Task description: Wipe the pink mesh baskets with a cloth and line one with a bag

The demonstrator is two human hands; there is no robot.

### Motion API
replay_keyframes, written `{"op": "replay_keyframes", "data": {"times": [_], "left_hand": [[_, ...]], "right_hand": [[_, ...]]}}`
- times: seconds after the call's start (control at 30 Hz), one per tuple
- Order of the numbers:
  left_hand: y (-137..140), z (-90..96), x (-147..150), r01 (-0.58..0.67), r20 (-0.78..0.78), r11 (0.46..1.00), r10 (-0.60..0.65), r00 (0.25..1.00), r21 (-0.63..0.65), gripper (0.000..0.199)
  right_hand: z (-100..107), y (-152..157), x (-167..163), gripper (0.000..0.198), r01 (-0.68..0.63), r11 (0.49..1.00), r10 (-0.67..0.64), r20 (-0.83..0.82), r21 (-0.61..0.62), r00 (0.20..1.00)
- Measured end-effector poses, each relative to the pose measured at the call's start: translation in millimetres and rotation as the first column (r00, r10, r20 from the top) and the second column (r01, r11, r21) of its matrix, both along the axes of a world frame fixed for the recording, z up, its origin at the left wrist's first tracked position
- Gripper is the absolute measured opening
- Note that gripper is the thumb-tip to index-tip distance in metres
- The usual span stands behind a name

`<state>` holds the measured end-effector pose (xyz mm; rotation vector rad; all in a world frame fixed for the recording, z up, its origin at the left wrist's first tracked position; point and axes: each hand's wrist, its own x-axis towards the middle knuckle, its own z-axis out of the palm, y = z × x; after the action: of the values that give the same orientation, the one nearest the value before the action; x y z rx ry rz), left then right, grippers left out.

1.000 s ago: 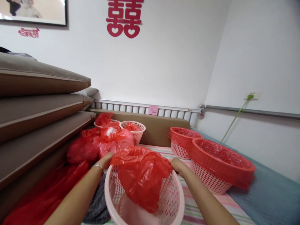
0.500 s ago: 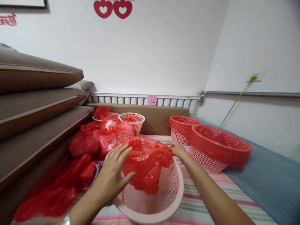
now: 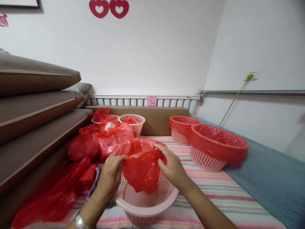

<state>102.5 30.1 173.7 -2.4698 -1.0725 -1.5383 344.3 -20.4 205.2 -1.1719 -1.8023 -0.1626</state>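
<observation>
Left hand (image 3: 110, 175), right hand (image 3: 173, 168): fingers pinch red plastic bag (image 3: 142, 173) over pink perforated basket (image 3: 145, 210); even tension should avoid tearing.

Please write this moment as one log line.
left hand: holding red plastic bag; right hand: holding same bag; bag: hanging into round pink plastic basket

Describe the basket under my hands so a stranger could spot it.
On the striped sheet, look beneath the left hand and right hand. That pale pink basket has red plastic held over it; its near rim is bare, unlike the red-wrapped baskets at right.
</observation>
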Motion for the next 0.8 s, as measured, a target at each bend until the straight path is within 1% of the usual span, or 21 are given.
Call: {"op": "replay_keyframes", "data": {"times": [0.07,0.13,0.23,0.3,0.37,0.4,0.47,0.5,0.53,0.57,0.6,0.67,0.7,0.73,0.8], "left_hand": [[1.9,-2.8,-0.6,-0.045,-0.003,0.997,0.045,0.999,-0.068,0.023],[4.2,-4.3,-0.7,-0.062,-0.007,0.991,0.062,0.998,-0.118,0.023],[5.1,-4.0,-0.6,-0.043,-0.014,0.99,0.041,0.999,-0.138,0.022],[1.3,-2.6,-1.8,-0.024,-0.02,0.994,0.022,1.0,-0.111,0.02],[-7.4,-0.6,-3.8,0.013,-0.038,0.999,-0.014,0.999,-0.036,0.019],[-13.3,0.6,-4.6,0.05,-0.066,0.999,-0.049,0.997,0.008,0.022],[-25.9,2.6,-4.3,0.152,-0.182,0.985,-0.135,0.974,0.079,0.039],[-31.0,3.4,-3.1,0.195,-0.255,0.976,-0.165,0.953,0.099,0.049],[-34.4,4.0,-1.4,0.212,-0.313,0.97,-0.167,0.935,0.116,0.056],[-35.8,4.6,0.4,0.194,-0.343,0.971,-0.136,0.929,0.141,0.058],[-35.0,5.0,1.6,0.143,-0.34,0.974,-0.076,0.937,0.177,0.054],[-28.9,5.7,0.8,-0.012,-0.261,0.968,0.079,0.962,0.249,0.043],[-25.0,5.7,-1.8,-0.082,-0.212,0.957,0.144,0.967,0.278,0.042],[-21.7,5.2,-5.9,-0.135,-0.17,0.943,0.193,0.966,0.304,0.041],[-18.5,1.1,-16.9,-0.2,-0.102,0.915,0.249,0.963,0.35,0.04]], "right_hand": [[-8.5,-8.2,-1.3,0.041,0.022,0.998,-0.02,-0.039,0.054,0.999],[-19.4,-22.7,-2.8,0.028,0.024,0.992,-0.02,-0.027,0.127,0.999],[-40.7,-46.2,-6.8,0.02,0.001,0.976,-0.001,0.002,0.219,1.0],[-54.5,-56.4,-10.1,0.02,-0.006,0.971,0.013,-0.028,0.238,1.0],[-64.1,-60.5,-12.9,0.018,0.005,0.974,0.014,-0.082,0.227,0.997],[-66.9,-60.6,-13.8,0.017,0.014,0.976,0.009,-0.104,0.218,0.994],[-69.2,-58.9,-14.5,0.016,0.026,0.98,-0.002,-0.124,0.198,0.992],[-69.2,-57.8,-14.4,0.015,0.026,0.981,-0.002,-0.126,0.193,0.992],[-69.0,-56.7,-14.3,0.014,0.023,0.981,0.002,-0.128,0.192,0.992],[-68.8,-55.8,-14.1,0.014,0.019,0.981,0.007,-0.132,0.191,0.991],[-68.8,-55.2,-14.1,0.013,0.015,0.981,0.011,-0.137,0.193,0.991],[-69.4,-54.6,-14.6,0.012,0.02,0.979,0.011,-0.149,0.204,0.989],[-70.1,-54.5,-15.2,0.012,0.028,0.977,0.004,-0.152,0.212,0.988],[-71.0,-54.3,-15.8,0.012,0.042,0.974,-0.008,-0.153,0.223,0.988],[-72.9,-53.8,-16.9,0.014,0.081,0.966,-0.045,-0.146,0.247,0.988]]}}
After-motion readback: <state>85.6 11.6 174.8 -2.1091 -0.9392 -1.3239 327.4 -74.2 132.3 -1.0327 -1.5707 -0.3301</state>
